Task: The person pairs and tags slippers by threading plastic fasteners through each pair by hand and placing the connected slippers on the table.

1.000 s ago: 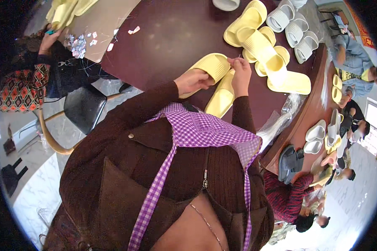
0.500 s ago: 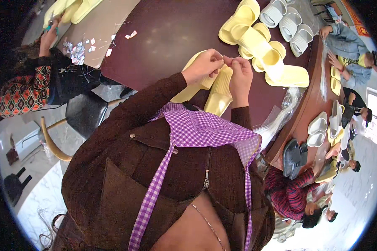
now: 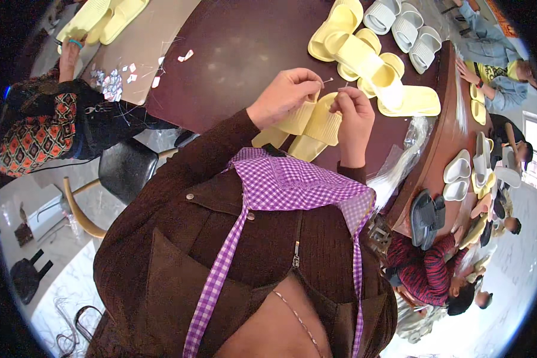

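Note:
Above a pair of pale yellow slippers, my two hands are raised a short way apart. My left hand pinches a thin white strand, whose end sticks out past the fingertips toward the right. Thumb and fingers of my right hand are pinched too, and a fine light tip shows just above them. Whether both ends belong to one strand is too fine to tell. The slippers lie side by side on the dark red table, partly hidden behind my left hand and wrist.
More yellow slippers are piled beyond my right hand, with grey slippers behind. A plastic bag of white strands lies at the right. Small paper tags are scattered leftward, near a co-worker's hand. Black slippers sit far right.
My hands, touching at the fingertips before, have drawn apart, the right one moving right and slightly down. The strand end at my left fingertips now shows. The left co-worker's hand has shifted slightly.

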Demonstrator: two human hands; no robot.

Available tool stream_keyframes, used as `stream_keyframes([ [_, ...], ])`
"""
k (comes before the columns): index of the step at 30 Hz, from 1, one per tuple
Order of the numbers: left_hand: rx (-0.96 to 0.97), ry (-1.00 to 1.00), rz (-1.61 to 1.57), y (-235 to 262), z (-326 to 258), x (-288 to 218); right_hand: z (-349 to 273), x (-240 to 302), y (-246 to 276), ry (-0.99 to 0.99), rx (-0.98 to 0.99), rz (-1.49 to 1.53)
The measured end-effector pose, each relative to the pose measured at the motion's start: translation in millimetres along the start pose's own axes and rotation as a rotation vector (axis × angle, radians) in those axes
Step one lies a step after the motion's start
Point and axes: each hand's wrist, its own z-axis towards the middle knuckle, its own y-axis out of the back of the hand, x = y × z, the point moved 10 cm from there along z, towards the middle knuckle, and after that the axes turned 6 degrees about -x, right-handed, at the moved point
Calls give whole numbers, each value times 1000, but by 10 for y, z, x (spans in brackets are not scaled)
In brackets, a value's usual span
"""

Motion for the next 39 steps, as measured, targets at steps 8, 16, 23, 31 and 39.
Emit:
stream_keyframes([
  [8,43,-5,-48,-131,-92,-135,-158,200,-153,59,22,-211],
  [16,73,-8,-50,-173,-98,-128,-170,259,-143,136,-8,-367],
  [23,70,-9,-62,-183,-112,-146,-154,276,-141,192,-3,-414],
  [31,70,4,-54,-167,-120,-126,-184,303,-140,206,-22,-448],
  [39,51,-53,63,-155,-99,-146,-187,349,-147,245,-25,-457],
])
